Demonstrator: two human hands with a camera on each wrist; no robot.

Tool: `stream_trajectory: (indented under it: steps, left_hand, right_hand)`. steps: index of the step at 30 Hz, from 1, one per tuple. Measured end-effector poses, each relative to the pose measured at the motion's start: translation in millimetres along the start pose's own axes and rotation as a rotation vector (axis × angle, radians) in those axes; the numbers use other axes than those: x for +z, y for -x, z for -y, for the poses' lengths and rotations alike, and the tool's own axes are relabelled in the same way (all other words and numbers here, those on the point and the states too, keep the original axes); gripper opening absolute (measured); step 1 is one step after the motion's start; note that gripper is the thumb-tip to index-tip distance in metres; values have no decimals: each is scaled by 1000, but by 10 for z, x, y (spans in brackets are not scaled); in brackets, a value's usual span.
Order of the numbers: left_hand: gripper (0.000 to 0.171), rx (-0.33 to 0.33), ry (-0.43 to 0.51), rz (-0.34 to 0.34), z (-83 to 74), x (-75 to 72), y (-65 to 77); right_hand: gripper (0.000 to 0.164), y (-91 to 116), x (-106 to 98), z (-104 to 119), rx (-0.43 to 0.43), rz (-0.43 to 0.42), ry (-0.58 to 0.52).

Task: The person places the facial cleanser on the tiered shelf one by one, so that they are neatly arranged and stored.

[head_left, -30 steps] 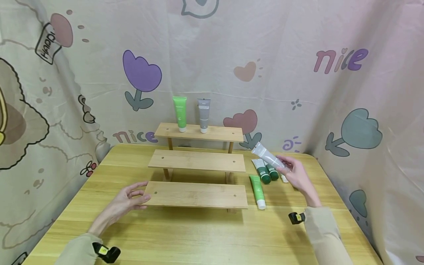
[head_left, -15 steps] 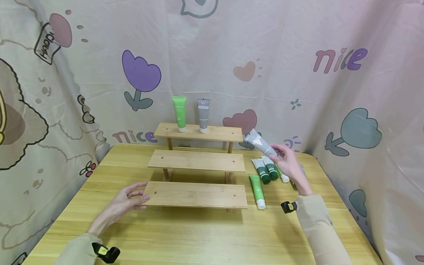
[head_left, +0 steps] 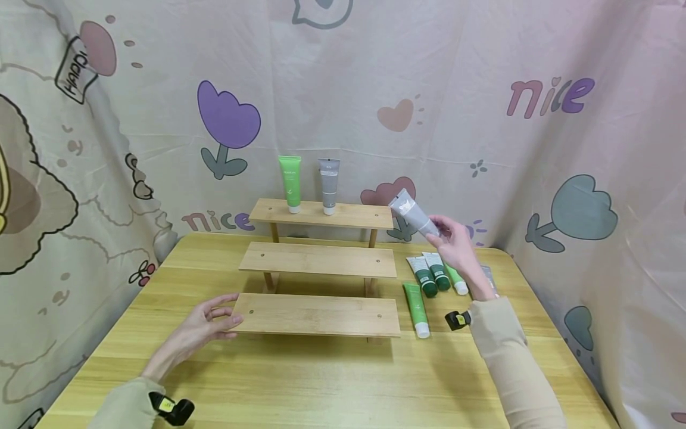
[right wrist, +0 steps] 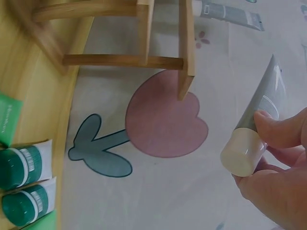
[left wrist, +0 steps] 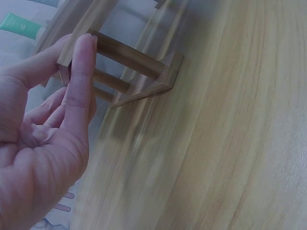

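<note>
A three-tier wooden display stand (head_left: 318,314) stands on the table. My left hand (head_left: 197,326) pinches the left end of its lowest board, thumb below and fingers at the edge in the left wrist view (left wrist: 53,115). Tilted in the air right of the top board is a grey squeeze tube (head_left: 411,211). My right hand (head_left: 455,245) grips it near the white cap (right wrist: 243,152), with the crimped end pointing up and left. On the top board a green tube (head_left: 291,183) and another grey tube (head_left: 329,186) stand upright on their caps.
Right of the stand, a light green tube (head_left: 416,310) lies on the table (head_left: 321,387). Behind it lie two dark green and white tubes (head_left: 423,277), a further green tube (head_left: 458,281) and a grey one (head_left: 488,277) partly behind my right wrist. A patterned cloth (head_left: 343,89) hangs behind.
My right hand has moved up and left with the grey tube, from above the lying tubes to beside the top board. My left hand has stayed at the lowest board.
</note>
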State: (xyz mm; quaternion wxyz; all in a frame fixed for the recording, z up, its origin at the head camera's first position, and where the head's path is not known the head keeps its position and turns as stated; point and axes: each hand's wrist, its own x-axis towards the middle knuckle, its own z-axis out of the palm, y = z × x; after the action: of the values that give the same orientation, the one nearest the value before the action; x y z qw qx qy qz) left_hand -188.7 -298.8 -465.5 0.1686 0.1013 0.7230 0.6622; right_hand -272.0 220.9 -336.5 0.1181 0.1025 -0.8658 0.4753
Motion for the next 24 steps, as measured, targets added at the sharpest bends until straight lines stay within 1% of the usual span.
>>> stream_trajectory:
  steps: [7,14,18,24]
  left_hand:
    - [78,1,-1,-2,-4,5,3]
    - [80,-24,-18,-25,-11,10,-7]
    - [79,-13,-6,-17,-12,7,-5]
    - [77,10,37,2,-2,-3,4]
  right_hand:
    - [47,-99,22,100,-1,10,-98]
    - [48,-191,39,173,3,8,-144]
    - [49,-237,57,216,4,4,-161]
    - [51,-323,107,281,10,14,-187]
